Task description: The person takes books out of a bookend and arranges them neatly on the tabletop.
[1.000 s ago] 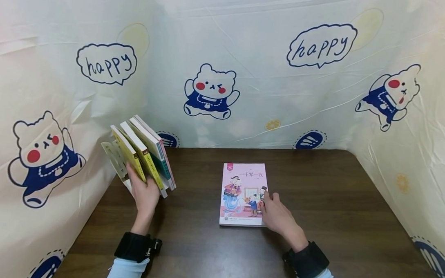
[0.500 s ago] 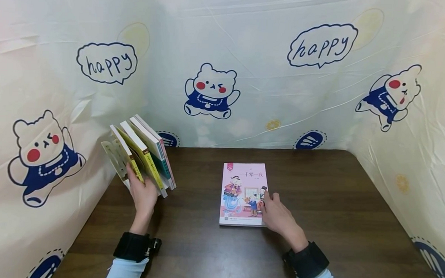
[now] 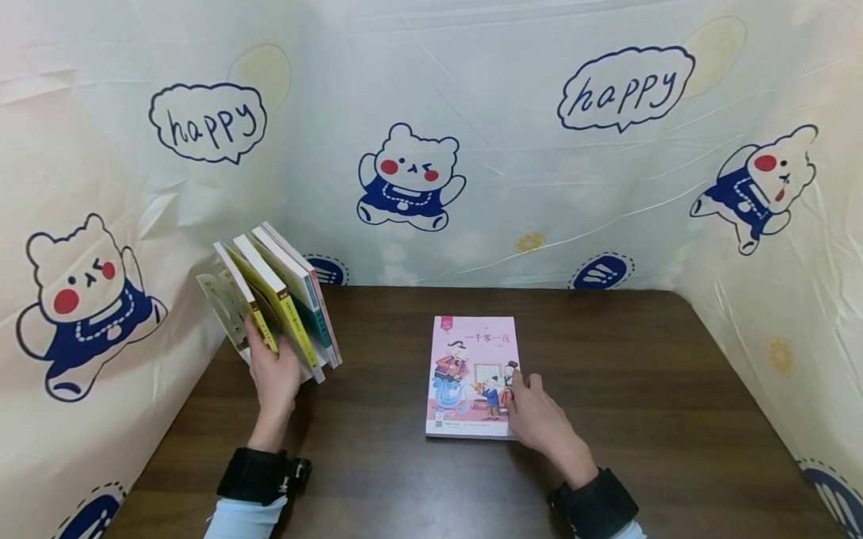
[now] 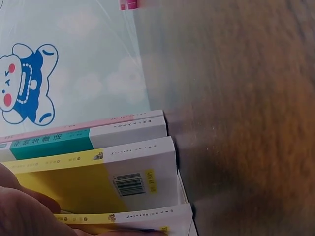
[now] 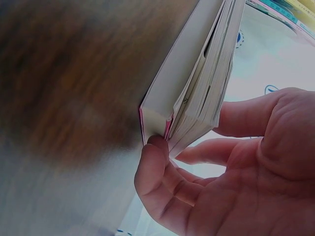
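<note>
My left hand (image 3: 275,379) grips a yellow-spined book (image 3: 264,325) in a leaning row of upright books at the table's left. To its left leans a greenish book (image 3: 221,306); to its right stand another yellow book (image 3: 292,324), a teal-spined book (image 3: 321,327) and a pink-edged book (image 3: 332,329). In the left wrist view, fingers lie along the held yellow spine (image 4: 98,218). A pink illustrated book (image 3: 474,358) lies face up near the middle. My right hand (image 3: 543,422) holds its right edge, fingers curled at its corner in the right wrist view.
The dark wooden table (image 3: 381,490) is bounded by a pale cloth (image 3: 505,201) printed with bears and "happy" bubbles, hanging behind and on both sides. Black straps (image 3: 253,476) with cameras circle both wrists.
My left hand has shifted slightly left and toward me. The yellow book it grips has turned a little, showing its white page edge on top. My right hand and the pink book have stayed put.
</note>
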`<control>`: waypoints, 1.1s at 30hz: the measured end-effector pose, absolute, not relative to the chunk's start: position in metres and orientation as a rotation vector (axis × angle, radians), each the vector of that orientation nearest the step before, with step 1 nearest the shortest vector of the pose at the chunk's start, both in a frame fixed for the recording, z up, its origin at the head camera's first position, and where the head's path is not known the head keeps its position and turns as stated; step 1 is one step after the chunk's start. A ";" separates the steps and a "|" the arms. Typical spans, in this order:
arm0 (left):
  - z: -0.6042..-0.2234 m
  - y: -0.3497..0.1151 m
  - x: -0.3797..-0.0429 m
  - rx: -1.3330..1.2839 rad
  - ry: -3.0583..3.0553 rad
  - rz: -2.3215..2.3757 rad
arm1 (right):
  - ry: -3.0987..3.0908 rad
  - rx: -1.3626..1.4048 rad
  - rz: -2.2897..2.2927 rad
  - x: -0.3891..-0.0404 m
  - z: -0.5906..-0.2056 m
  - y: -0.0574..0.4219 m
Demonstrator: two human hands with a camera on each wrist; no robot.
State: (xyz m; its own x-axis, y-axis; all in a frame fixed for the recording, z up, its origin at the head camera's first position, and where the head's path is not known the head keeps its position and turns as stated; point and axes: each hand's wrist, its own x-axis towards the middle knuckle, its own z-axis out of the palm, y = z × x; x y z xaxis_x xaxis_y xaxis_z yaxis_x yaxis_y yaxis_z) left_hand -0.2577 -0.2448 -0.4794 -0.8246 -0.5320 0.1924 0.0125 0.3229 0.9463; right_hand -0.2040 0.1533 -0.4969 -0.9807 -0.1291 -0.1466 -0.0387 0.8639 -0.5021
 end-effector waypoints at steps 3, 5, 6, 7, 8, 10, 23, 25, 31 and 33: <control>-0.479 -0.244 -0.257 0.441 -2.108 -1.531 | 2.860 -0.131 -0.765 -0.204 -0.497 0.153; -0.478 -0.243 -0.257 0.432 -2.101 -1.539 | 2.860 -0.133 -0.767 -0.204 -0.496 0.154; -0.478 -0.243 -0.256 0.431 -2.099 -1.540 | 2.861 -0.135 -0.767 -0.204 -0.496 0.154; -0.478 -0.242 -0.256 0.429 -2.098 -1.541 | 2.862 -0.137 -0.767 -0.204 -0.496 0.154; -0.478 -0.241 -0.255 0.428 -2.097 -1.540 | 2.863 -0.139 -0.767 -0.204 -0.496 0.154; -0.477 -0.239 -0.254 0.428 -2.097 -1.539 | 2.865 -0.143 -0.769 -0.204 -0.496 0.154; -0.477 -0.230 -0.243 0.443 -2.058 -1.572 | 2.859 -0.136 -0.777 -0.204 -0.497 0.154; -0.478 -0.230 -0.241 0.444 -2.051 -1.580 | 2.856 -0.130 -0.781 -0.203 -0.497 0.155; -0.475 -0.230 -0.237 0.466 -2.068 -1.586 | 2.859 -0.136 -0.784 -0.202 -0.496 0.154; -0.475 -0.231 -0.236 0.474 -2.075 -1.579 | 2.861 -0.140 -0.781 -0.202 -0.496 0.154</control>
State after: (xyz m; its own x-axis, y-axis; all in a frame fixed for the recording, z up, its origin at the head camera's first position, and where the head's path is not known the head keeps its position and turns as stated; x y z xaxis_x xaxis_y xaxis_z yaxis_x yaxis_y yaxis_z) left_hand -0.2364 -0.2306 -0.4745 -0.8215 -0.5445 0.1691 0.0177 0.2721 0.9621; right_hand -0.2021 0.1540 -0.4960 -0.9807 -0.1356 -0.1411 -0.0451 0.8580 -0.5116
